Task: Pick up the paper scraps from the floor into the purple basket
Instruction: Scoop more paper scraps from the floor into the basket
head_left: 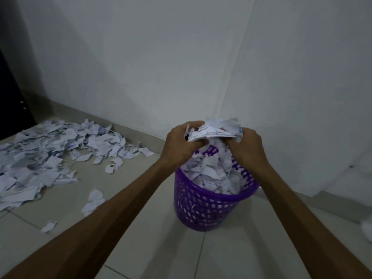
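A purple perforated basket stands on the tiled floor near the room's corner, heaped with white paper scraps. Just above its far rim, my left hand and my right hand together grip a bunch of paper scraps from both sides. A large pile of paper scraps covers the floor at the left, along the wall. A few loose scraps lie between that pile and the basket.
White walls meet in a corner behind the basket. A dark door or cabinet stands at the far left. A single white scrap lies at the right edge. Light floor tiles stretch toward me.
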